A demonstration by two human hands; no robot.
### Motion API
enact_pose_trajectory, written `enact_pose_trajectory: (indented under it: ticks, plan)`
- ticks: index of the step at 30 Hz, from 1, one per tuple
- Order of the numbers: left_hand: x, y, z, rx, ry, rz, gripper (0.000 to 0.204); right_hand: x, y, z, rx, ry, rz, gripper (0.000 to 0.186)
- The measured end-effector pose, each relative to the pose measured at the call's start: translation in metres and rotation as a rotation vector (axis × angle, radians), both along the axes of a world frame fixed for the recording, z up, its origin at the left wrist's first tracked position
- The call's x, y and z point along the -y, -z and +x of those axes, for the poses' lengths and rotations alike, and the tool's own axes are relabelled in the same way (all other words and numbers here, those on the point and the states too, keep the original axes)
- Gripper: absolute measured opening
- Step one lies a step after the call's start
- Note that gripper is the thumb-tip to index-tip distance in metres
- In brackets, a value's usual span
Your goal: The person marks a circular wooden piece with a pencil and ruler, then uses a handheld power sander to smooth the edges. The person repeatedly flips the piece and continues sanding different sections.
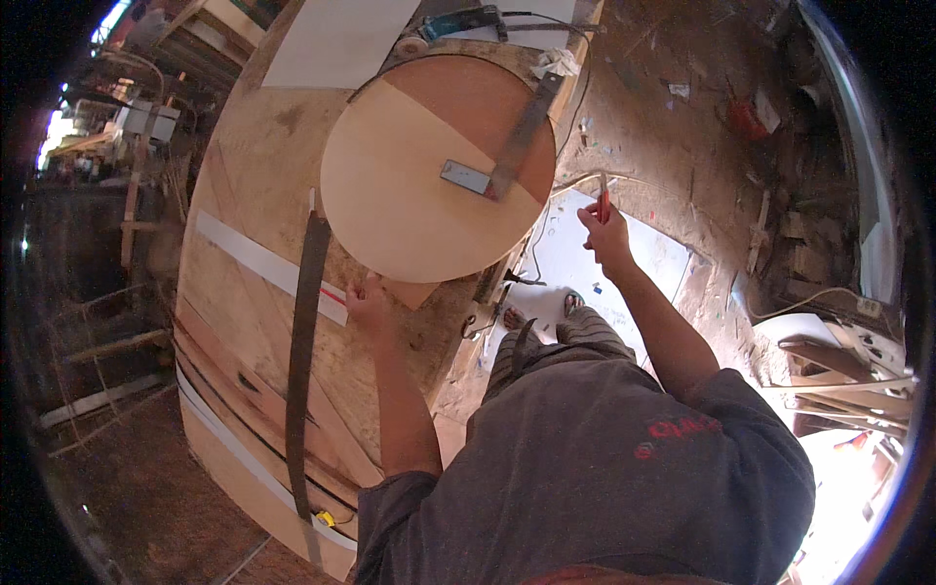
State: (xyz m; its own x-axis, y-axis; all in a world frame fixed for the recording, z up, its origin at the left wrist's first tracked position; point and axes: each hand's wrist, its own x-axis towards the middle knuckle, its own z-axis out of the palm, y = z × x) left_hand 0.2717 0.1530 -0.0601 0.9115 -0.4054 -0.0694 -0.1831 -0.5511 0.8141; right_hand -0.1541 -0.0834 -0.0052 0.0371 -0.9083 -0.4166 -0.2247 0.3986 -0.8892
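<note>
A round wooden disc (409,185), pale over most of its face and reddish brown at the upper right, lies on the workbench. Across it rests a try square with a metal stock (466,176) and a long dark blade (526,127). Just below the disc's near edge, my left hand (367,304) is closed with fingers bent; a thin red stick (333,294) runs up to it, but I cannot tell if it is gripped. Out past the bench's right edge, my right hand (610,242) is raised, closed round a small red-handled tool (604,200) with a narrow greyish tip.
A long dark strip (307,370) and a white strip (249,252) cross the bench. A yellow tape measure (325,519) sits at its lower end. At the far end lie a teal corded power tool (453,23) and white sheets (336,44). A white panel (639,278) covers floor beside my feet.
</note>
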Motion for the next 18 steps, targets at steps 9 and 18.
enact_pose_trajectory:
  ticks: [9, 18]
  plan:
    - [-0.003, -0.034, -0.090, 0.032, 0.043, -0.107, 0.039, 0.042, -0.026, 0.028, -0.448, -0.299, -0.445, 0.028]
    - [0.016, -0.060, -0.187, -0.145, -0.092, -0.066, 0.028, 0.140, -0.049, 0.060, -0.518, -0.574, -0.813, 0.022]
